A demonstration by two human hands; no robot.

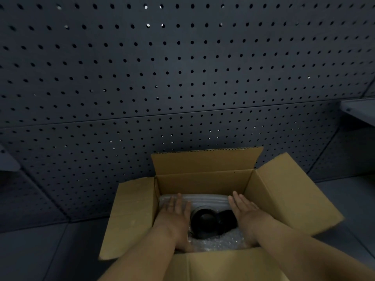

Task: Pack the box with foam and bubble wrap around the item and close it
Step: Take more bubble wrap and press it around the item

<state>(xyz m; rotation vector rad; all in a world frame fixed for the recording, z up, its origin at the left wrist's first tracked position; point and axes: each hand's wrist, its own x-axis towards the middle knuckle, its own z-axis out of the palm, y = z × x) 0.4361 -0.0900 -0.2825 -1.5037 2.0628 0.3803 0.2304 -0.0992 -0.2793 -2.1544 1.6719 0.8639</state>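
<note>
Both hands, left hand (177,209) and right hand (244,211), lie spread flat inside the box (284,191) flanking the black item (205,221).

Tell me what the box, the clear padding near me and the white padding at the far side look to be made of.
Box: corrugated cardboard, matte brown; fluting shows along the rear flap's top edge.
Clear padding: bubble wrap, a glossy plastic film dotted with small bubbles.
White padding: probably foam sheet, soft white with faint ridges; the dim light leaves that open.
</note>
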